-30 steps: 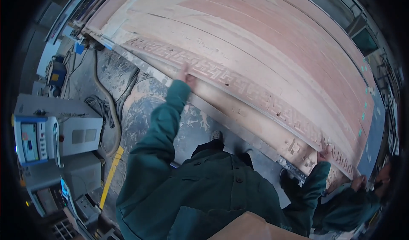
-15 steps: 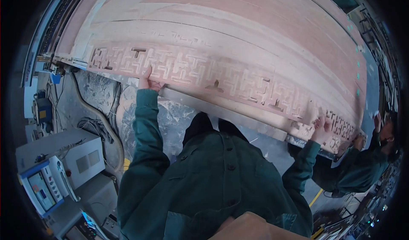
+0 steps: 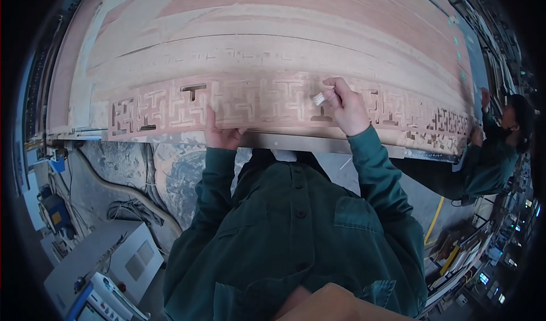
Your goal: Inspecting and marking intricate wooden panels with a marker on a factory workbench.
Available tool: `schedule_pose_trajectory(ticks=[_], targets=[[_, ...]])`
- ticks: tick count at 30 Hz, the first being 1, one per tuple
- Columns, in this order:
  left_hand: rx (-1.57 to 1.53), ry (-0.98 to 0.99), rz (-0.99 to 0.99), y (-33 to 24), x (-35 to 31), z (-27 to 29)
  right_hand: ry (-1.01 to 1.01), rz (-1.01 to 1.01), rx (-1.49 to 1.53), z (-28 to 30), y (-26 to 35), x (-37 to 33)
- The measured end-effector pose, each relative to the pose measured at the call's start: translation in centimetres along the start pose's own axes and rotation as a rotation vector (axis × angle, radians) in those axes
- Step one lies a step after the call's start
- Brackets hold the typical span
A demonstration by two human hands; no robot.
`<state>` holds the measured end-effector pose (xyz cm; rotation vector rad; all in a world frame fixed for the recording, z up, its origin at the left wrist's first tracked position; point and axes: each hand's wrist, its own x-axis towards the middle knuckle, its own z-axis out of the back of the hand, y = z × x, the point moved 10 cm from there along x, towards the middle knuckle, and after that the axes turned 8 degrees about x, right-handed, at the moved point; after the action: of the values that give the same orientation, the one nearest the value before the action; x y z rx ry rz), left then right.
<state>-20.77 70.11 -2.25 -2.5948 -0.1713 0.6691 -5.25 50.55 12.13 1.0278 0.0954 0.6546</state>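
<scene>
A long pinkish fretwork panel (image 3: 213,106), cut with a maze-like pattern, lies along the near edge of a wide dusty table. My left hand (image 3: 223,134) grips its near edge, thumb on top and the fingers partly hidden at the rim. Just above the middle of the panel, my right hand (image 3: 350,109) is closed, pinching a small pale block-like piece (image 3: 319,99) between thumb and fingers. Some slots in the panel are open and dark, among them a T-shaped one (image 3: 194,89) left of my left hand; many others look filled or dusted over.
Beyond the panel stretches the broad dusty tabletop (image 3: 273,22). At the right end another person (image 3: 509,133) has a hand at the fretwork. A grey machine cabinet (image 3: 108,264) stands lower left, with a hose (image 3: 122,187) and cables on the floor beside it.
My right hand has moved left from the panel's right part to its middle and now shows a small pale piece in its fingers. My left hand stays on the near edge. The view has turned.
</scene>
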Motion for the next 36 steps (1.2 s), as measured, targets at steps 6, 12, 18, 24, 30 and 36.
schedule_pose_trajectory(ticks=[6, 12, 18, 24, 30, 36], targets=[[-0.016, -0.165, -0.009, 0.1, 0.1, 1.3, -0.098, -0.006, -0.419, -4.6, 1.4, -1.7], [-0.032, -0.201, -0.034, -0.3, -0.1, 1.9, -0.186, -0.039, -0.233, -1.2, 4.5, 0.2], [-0.009, -0.188, -0.021, 0.0, 0.4, 1.5, -0.057, -0.075, -0.416, -6.0, -0.6, -2.1], [-0.017, -0.174, -0.004, 0.1, 0.6, 1.8, -0.174, -0.149, -0.327, 0.8, 2.2, 1.5], [-0.013, -0.206, 0.025, 0.0, 0.6, 1.8, -0.129, -0.126, -0.533, 1.8, 2.5, 3.1], [-0.013, -0.229, 0.006, 0.1, 0.2, 0.8, -0.133, -0.177, -0.721, -2.9, -2.6, -0.4]])
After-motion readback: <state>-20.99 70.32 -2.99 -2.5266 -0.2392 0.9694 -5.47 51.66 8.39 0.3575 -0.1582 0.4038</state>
